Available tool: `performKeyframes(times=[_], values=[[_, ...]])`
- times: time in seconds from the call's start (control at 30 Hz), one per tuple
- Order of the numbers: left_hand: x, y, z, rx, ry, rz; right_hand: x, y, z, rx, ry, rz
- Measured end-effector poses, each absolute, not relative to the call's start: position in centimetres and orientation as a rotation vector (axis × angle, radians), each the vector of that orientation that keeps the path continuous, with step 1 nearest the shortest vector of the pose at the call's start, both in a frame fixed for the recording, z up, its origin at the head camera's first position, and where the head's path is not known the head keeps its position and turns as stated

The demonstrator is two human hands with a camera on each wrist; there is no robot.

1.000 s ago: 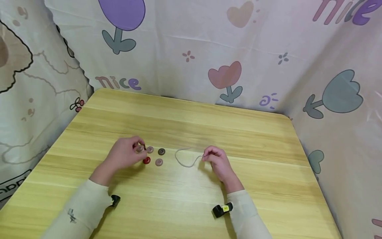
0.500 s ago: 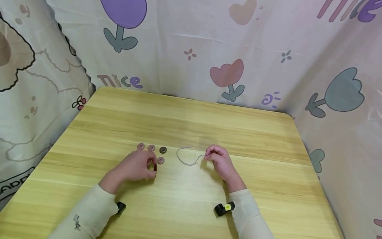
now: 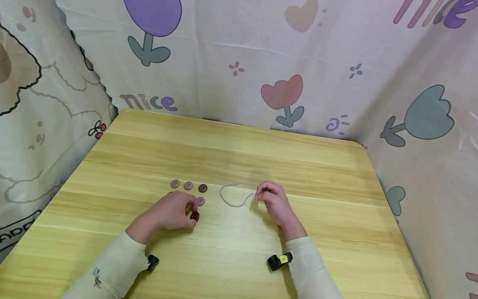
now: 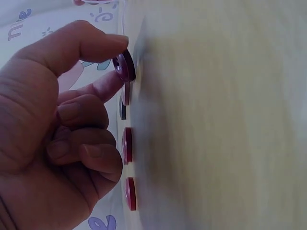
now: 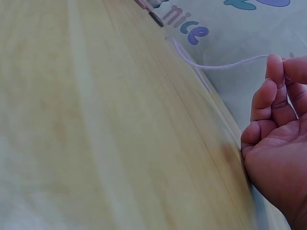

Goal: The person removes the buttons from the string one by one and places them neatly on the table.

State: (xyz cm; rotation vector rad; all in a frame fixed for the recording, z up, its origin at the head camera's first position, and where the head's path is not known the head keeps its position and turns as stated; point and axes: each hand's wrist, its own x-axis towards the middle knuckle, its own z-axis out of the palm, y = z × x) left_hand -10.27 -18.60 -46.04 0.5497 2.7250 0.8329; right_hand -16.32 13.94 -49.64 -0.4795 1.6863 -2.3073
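My left hand (image 3: 169, 211) pinches a dark red button (image 3: 194, 216) between thumb and index finger, just over the table. In the left wrist view the held button (image 4: 123, 66) is tilted on edge, and the other fingers are curled. Two red buttons (image 4: 127, 145) lie beyond that hand. In the head view, two brownish-pink buttons (image 3: 175, 183) and a dark brown button (image 3: 203, 188) form a row, with another pinkish button (image 3: 201, 201) close to the left fingertips. My right hand (image 3: 274, 203) pinches one end of a thin pale cord (image 3: 232, 205), which curves leftward over the table.
The light wooden table (image 3: 239, 153) has a patterned curtain (image 3: 224, 54) behind it and at both sides. Black wrist cameras (image 3: 275, 262) stick out from both sleeves. The left hand covers part of the button group.
My left hand has moved right and nearer the person, away from the leftmost buttons, with a button in its pinch. The held button has turned to show its face. The right hand stays put.
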Motion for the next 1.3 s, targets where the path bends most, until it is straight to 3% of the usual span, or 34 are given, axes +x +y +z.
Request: performKeyframes(times=[0.47, 0.97, 1.3], values=[[-10.2, -17.7, -46.2, 0.683, 2.827, 0.67, -15.7, 14.8, -48.8, -0.471, 1.995, -2.08], [-9.5, -18.0, -45.0, 0.551, 2.877, 0.731, -14.9, 18.8, -46.1, -0.356, 2.577, -1.279], [-12.3, -17.9, -42.6, 0.452, 2.967, 0.757, -15.9, 21.4, -44.5, -0.344, 2.725, -0.886]])
